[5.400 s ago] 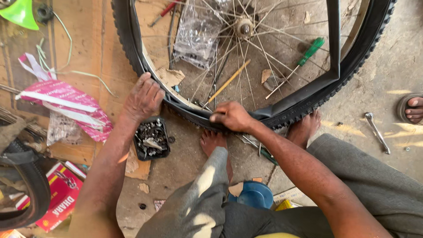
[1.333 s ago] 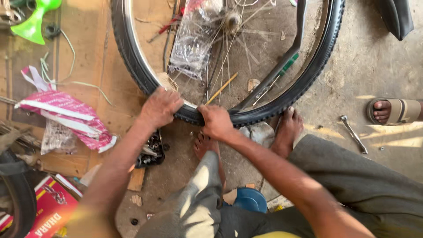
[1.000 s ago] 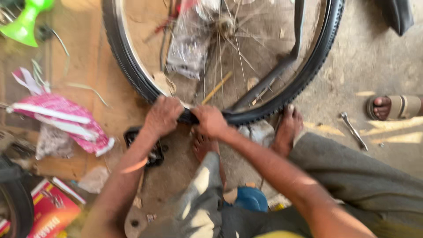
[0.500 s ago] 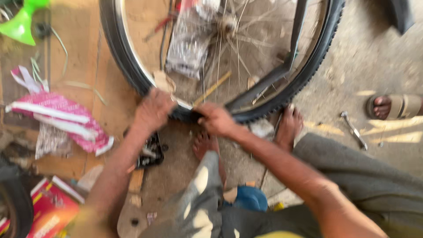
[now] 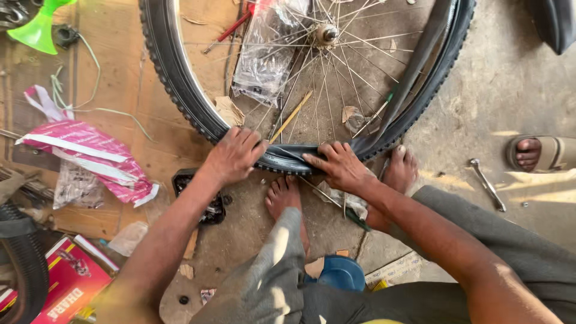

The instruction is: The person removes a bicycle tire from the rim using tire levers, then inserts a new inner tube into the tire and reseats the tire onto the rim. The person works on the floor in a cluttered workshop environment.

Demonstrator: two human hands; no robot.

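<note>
Both hands pressed down on the tyre (image 5: 288, 157) at the wheel's (image 5: 327, 33) 6 o'clock edge, the left hand (image 5: 234, 157) curled over it toward 7, the right hand (image 5: 337, 165) flatter toward 5, fingers spread, the tyre's arc running left-right between them.

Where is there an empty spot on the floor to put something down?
Bare concrete lies right of the tyre, between the spanner and the top edge. It is crowded inside the wheel and left of it, by the pink wrapper and black tray.
</note>
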